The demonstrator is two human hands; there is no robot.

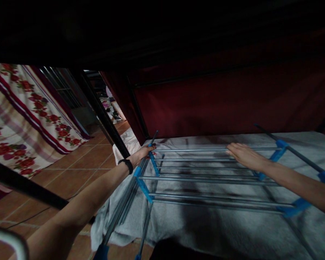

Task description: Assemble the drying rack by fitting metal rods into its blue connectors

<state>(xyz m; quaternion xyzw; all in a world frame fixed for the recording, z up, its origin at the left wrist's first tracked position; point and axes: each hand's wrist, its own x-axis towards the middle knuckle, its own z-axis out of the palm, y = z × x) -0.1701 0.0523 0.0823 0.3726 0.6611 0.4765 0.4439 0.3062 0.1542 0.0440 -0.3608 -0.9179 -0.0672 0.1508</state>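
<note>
A partly assembled shoe rack of thin grey metal tubes (206, 180) and blue plastic connectors (144, 187) lies on its side on a grey blanket. My left hand (143, 154), with a black band on its wrist, is closed around the far left corner of the rack, at a blue connector and an upright tube. Farther right, my right hand (242, 154) has its fingers curled over the farthest long tube, near the right-hand blue connector (278, 151). Several loose tubes (128, 198) lie along the rack's left side.
The grey blanket (211, 231) covers the floor below the rack. Behind it hangs a dark red cloth (219, 104). Black frame posts (104, 112) and a flowered curtain (43, 115) stand left, over brown floor tiles (83, 180). A dark surface hangs low overhead.
</note>
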